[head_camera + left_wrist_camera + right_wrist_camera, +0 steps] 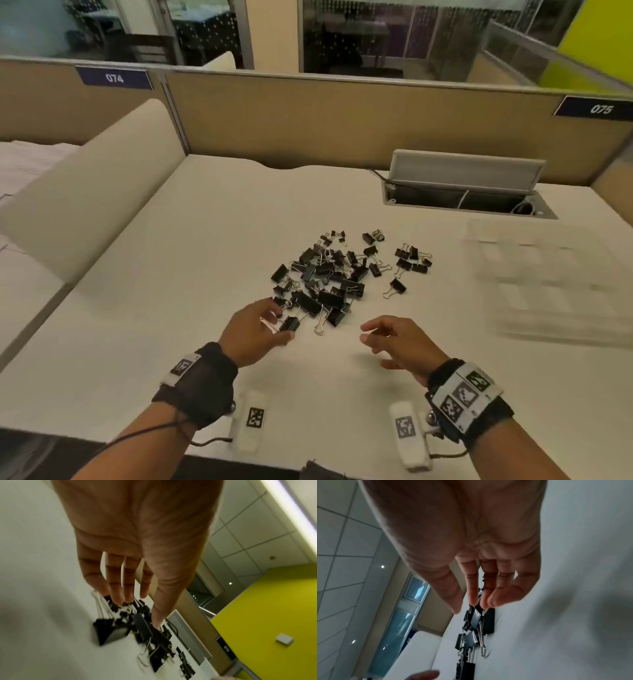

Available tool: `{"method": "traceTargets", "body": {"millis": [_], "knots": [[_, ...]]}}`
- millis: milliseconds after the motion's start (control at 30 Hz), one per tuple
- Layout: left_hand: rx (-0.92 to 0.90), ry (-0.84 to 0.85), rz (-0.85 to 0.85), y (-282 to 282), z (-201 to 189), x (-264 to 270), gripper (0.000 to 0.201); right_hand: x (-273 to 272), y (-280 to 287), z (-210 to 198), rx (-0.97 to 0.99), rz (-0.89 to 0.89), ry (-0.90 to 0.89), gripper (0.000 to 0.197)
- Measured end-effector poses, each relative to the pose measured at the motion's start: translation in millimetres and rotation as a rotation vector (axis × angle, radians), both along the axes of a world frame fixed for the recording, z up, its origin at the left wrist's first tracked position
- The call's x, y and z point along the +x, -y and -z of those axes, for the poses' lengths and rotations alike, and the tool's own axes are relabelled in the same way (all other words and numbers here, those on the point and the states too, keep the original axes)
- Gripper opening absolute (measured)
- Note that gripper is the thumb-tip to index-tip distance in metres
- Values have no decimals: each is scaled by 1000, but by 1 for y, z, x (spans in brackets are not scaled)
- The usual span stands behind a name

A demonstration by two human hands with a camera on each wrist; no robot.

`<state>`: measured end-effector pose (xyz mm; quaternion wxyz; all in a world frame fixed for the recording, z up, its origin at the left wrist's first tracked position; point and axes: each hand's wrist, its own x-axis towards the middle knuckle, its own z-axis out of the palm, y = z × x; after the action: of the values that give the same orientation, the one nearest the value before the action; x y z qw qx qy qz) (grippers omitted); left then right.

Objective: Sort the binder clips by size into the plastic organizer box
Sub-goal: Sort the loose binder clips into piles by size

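A heap of black binder clips [329,274] of mixed sizes lies in the middle of the white desk. The clear plastic organizer box [548,277], blurred, stands to the right of the heap. My left hand [270,325] hovers at the heap's near-left edge, fingers loosely spread and empty, right beside one large clip [289,323]. My right hand [371,334] hangs near the heap's front right, fingers relaxed and slightly curled, nothing in it. In the left wrist view the left hand [135,599] is above the clips [137,626]; the right wrist view has the right hand [471,605] over more clips [477,626].
An open cable hatch [466,192] with a raised lid sits at the back right. A beige partition wall [342,120] closes the desk's far side, and a curved divider [102,192] its left. Two white tagged blocks [251,425] [407,431] lie near the front edge.
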<state>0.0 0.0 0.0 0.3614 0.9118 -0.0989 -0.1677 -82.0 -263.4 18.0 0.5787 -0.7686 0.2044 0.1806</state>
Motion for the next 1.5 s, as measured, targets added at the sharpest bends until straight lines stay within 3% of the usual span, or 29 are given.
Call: {"method": "traceTargets", "body": {"millis": [167,300,567,667,767,900,1267,1500], "knots": [[162,-88,25,22,8,9,64,25,2,11,9,-44,-40,19],[237,-116,46,32,13,13,69,36,-2,25,-24,-87,-23,21],[293,-77,33,31,22,24,42,53,-16,46,-208,-44,14,38],[265,-76,20,22,22,29,30,59,-24,48,-300,-13,17,55],[207,-74,-7,9,18,34,28,65,-29,48,-338,22,6,72],[165,-44,-45,-17,14,41,28,72,-38,46,-401,21,22,80],[105,-10,-172,-73,17,49,24,80,-67,51,-466,123,75,62],[35,14,-148,-75,22,48,36,76,-69,49,-405,217,44,70]]}}
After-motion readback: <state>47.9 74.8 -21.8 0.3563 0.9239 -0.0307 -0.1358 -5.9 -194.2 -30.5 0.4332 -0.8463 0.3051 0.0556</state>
